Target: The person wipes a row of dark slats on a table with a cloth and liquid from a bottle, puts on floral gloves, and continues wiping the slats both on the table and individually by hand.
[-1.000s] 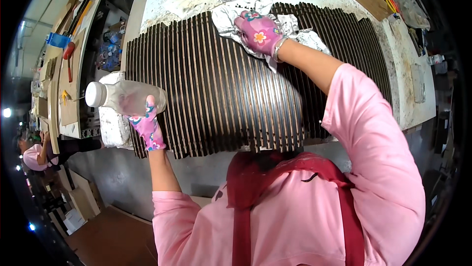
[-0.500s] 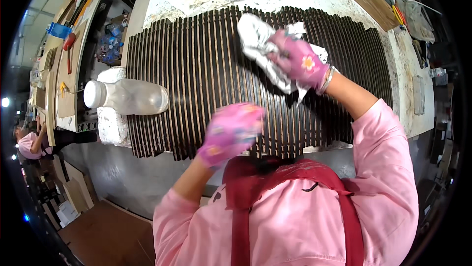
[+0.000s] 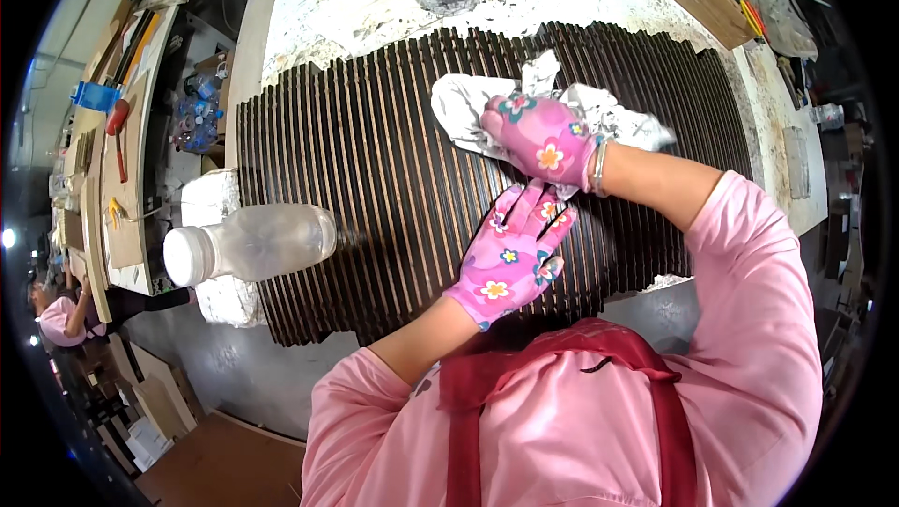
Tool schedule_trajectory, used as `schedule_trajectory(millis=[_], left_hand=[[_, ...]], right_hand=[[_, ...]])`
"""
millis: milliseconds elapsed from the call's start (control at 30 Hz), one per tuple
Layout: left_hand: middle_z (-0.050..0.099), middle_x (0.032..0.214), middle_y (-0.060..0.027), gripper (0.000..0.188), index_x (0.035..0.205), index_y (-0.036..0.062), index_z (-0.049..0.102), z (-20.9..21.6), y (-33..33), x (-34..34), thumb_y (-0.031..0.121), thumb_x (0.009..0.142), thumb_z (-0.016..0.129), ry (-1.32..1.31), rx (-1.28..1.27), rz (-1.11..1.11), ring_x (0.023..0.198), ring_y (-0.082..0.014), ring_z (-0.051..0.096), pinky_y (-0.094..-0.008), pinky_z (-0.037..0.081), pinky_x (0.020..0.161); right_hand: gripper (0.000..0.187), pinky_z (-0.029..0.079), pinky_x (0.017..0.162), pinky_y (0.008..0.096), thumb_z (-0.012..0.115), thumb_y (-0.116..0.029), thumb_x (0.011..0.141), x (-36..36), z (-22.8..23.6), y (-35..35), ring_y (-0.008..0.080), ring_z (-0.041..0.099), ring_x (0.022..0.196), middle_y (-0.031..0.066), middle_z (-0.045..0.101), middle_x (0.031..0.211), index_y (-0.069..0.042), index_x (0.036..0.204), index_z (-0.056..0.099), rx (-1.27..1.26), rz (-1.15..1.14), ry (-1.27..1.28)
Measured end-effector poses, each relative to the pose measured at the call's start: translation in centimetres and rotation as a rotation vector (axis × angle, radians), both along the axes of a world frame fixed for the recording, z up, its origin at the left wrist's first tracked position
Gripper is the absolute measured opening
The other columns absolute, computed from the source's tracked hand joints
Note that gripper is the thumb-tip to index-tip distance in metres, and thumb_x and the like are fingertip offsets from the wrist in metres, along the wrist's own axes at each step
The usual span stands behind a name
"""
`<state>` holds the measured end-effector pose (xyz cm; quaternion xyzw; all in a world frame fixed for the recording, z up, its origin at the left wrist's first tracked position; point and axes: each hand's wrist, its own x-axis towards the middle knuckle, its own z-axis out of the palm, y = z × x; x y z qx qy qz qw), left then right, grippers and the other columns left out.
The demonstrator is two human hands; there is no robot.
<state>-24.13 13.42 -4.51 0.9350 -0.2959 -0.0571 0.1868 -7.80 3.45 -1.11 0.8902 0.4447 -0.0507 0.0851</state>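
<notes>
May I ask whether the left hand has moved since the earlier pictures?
Yes, the left hand moved right across the dark strips, away from the plastic bottle.

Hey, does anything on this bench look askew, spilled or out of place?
The white-capped translucent plastic bottle lies on its side, its capped end past the left edge of the narrow dark strips, though no spill shows. The strips' ends line up unevenly, and the white tabletop is blotched with dark stains.

Pink Flowers, Dark Stripes

I see, from far away, a pink left glove and pink right glove, both with bright flowers. The rag is white. The strips make black and tan stripes. The apron is dark red.
</notes>
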Motion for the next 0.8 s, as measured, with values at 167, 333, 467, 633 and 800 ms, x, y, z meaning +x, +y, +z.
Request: schedule_trajectory(millis=[167, 333, 467, 633, 800], left_hand=[[0.034, 0.152, -0.0142, 0.059, 0.142, 0.015, 0.045, -0.1, -0.6, 0.3, 0.041, 0.088, 0.049, -0.061, -0.091, -0.013, 0.143, -0.0335, 0.024, -0.0481, 0.013, 0.118], [0.036, 0.151, -0.0145, 0.056, 0.139, 0.0128, 0.049, -0.8, 0.1, 0.1, 0.039, 0.089, 0.047, -0.097, -0.134, 0.009, 0.141, -0.0344, 0.028, -0.0494, 0.016, 0.117], [0.036, 0.15, -0.016, 0.057, 0.139, 0.0129, 0.048, -0.6, -0.1, 0.1, 0.039, 0.089, 0.047, -0.055, -0.127, 0.009, 0.141, -0.0349, 0.028, -0.0495, 0.016, 0.117], [0.036, 0.149, -0.0171, 0.058, 0.139, 0.0119, 0.047, -0.1, -0.7, 0.2, 0.038, 0.088, 0.051, -0.004, -0.188, -0.02, 0.14, -0.0356, 0.029, -0.0498, 0.019, 0.116], [0.025, 0.157, -0.0117, 0.059, 0.146, 0.0129, 0.038, 0.5, 0.2, 0.4, 0.04, 0.093, 0.034, 0.204, -0.07, -0.006, 0.146, -0.0316, 0.016, -0.0475, 0.008, 0.119]], right_hand=[[0.038, 0.056, 0.058, 0.0354, 0.05, -0.035, 0.096, 6.7, 1.9, 1.9, 0.0219, 0.067, 0.074, 0.0196, 0.066, 0.086, 0.002, 0.103, 0.056, 0.31, -0.606, 0.56], [0.035, 0.056, 0.059, 0.0321, 0.042, -0.029, 0.099, 2.1, -0.3, 1.9, 0.0193, 0.064, 0.067, 0.014, 0.063, 0.073, -0.001, 0.089, 0.06, 0.16, -0.264, 0.159], [0.035, 0.054, 0.063, 0.0289, 0.042, -0.031, 0.099, 2.4, 0.6, 1.3, 0.0166, 0.063, 0.069, 0.0117, 0.063, 0.076, -0.005, 0.089, 0.064, 0.16, -0.334, 0.322], [0.033, 0.053, 0.056, 0.0334, 0.044, -0.031, 0.098, 9.3, -2.2, 2.6, 0.0198, 0.06, 0.058, 0.0073, 0.063, 0.075, -0.003, 0.093, 0.061, 0.146, -0.452, 0.069], [0.021, 0.056, 0.06, 0.0371, 0.055, -0.02, 0.092, -1.0, -2.1, 0.4, 0.0284, 0.065, 0.073, 0.0206, 0.062, 0.099, -0.003, 0.104, 0.055, 0.077, 0.026, -0.071]])
